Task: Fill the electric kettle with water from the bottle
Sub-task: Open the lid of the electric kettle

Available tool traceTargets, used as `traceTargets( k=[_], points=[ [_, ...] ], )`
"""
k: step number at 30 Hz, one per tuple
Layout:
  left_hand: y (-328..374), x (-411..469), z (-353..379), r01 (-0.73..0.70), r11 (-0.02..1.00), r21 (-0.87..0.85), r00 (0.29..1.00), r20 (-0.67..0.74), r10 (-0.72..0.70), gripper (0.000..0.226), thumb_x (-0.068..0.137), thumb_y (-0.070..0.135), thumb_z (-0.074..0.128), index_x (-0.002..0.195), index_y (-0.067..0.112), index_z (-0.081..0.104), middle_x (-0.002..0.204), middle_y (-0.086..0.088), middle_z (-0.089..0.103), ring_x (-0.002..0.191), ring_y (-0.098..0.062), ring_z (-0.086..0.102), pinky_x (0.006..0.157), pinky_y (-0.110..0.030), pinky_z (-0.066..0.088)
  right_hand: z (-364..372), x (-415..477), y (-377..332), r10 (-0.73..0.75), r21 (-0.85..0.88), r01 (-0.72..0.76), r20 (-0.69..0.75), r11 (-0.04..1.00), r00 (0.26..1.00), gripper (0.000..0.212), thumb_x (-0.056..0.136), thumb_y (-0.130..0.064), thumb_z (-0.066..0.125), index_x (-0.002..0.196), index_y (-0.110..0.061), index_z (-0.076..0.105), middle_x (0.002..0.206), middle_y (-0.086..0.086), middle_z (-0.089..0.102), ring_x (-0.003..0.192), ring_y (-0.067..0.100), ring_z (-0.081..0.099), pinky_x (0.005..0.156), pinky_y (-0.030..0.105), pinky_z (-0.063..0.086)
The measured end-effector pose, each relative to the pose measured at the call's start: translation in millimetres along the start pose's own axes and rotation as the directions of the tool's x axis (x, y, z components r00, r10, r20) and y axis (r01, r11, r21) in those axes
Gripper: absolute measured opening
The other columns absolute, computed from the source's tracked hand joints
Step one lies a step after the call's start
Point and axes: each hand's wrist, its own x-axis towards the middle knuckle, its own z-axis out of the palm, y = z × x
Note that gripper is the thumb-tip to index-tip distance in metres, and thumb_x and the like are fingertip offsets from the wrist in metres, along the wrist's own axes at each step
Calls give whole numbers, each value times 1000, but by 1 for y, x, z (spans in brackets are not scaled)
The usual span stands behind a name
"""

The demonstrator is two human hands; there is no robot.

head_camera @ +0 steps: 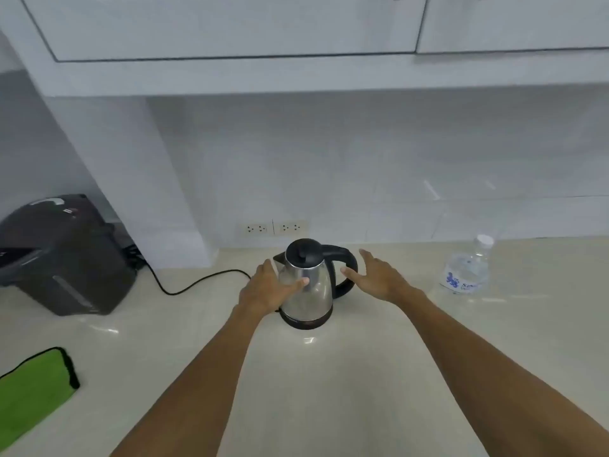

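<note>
At frame centre, left hand grips the lidded stainless-steel electric kettle, right hand spread empty beside its black handle; opening stage, so the lid must come off next, the capped clear plastic water bottle at right untouched.

At the frame's left edge, the green cloth and black appliance were cut off; the bottle label was too blurred to read.

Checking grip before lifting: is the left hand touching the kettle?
Touching. The head view shows the left hand wrapped on the kettle body, thumb pressed on the steel.
</note>
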Motion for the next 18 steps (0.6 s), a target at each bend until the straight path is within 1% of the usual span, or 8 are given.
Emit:
traceTargets(
  k=[3,5,7,9,11,12,15,18],
  points=[
    [-1,13,11,29,977,-210,1000,1,-30,110,79,61,86,159,9,31,164,-10,38,151,-31,40,113,-42,42,2,12,8,21,134,-22,10,991,1000,92,92,-72,47,162,-21,15,159,13,41,146,32,39,117,46,32],
    [-6,24,20,51,957,-285,998,-21,-59,112,73,60,91,156,10,36,161,-9,40,149,-30,41,116,-42,43,6,19,13,21,225,-28,34,974,999,89,93,-69,49,161,-22,17,158,13,42,145,32,41,115,44,33],
    [-10,30,27,75,935,-347,995,-33,-92,120,68,59,94,160,11,33,163,-6,39,150,-28,40,119,-46,42,10,24,15,14,289,-24,37,957,999,84,94,-67,49,160,-23,21,156,12,45,143,31,43,113,42,35],
    [-12,35,32,57,922,-384,995,-53,-83,111,70,49,97,157,15,38,152,3,47,142,-22,45,112,-38,44,15,29,20,0,342,-11,33,940,999,77,96,-63,50,158,-25,25,152,12,49,140,31,46,112,42,37],
    [-13,36,36,25,909,-416,996,-67,-58,98,72,38,99,150,19,44,134,11,52,128,-13,49,101,-30,41,18,32,22,-13,391,4,21,920,1000,69,97,-59,52,155,-27,32,146,11,55,135,29,51,111,43,43],
    [-13,37,37,22,902,-431,996,-64,-54,96,73,34,99,150,19,44,130,12,52,124,-11,48,99,-29,40,19,33,24,-21,413,15,11,911,1000,65,97,-59,52,152,-28,35,143,10,58,132,28,54,109,45,46],
    [-14,41,40,34,891,-453,996,-57,-67,99,72,32,100,151,17,42,129,12,53,122,-8,49,100,-27,41,23,38,28,-37,436,45,-27,899,999,51,97,-54,56,143,-32,45,133,5,64,128,23,57,102,49,53],
    [-16,44,41,46,889,-455,997,-35,-70,102,70,29,101,152,17,41,129,12,53,121,-8,50,99,-26,41,25,42,31,-72,407,91,-64,909,995,38,101,-38,58,137,-30,50,127,2,66,125,22,60,99,48,55]
  ],
)
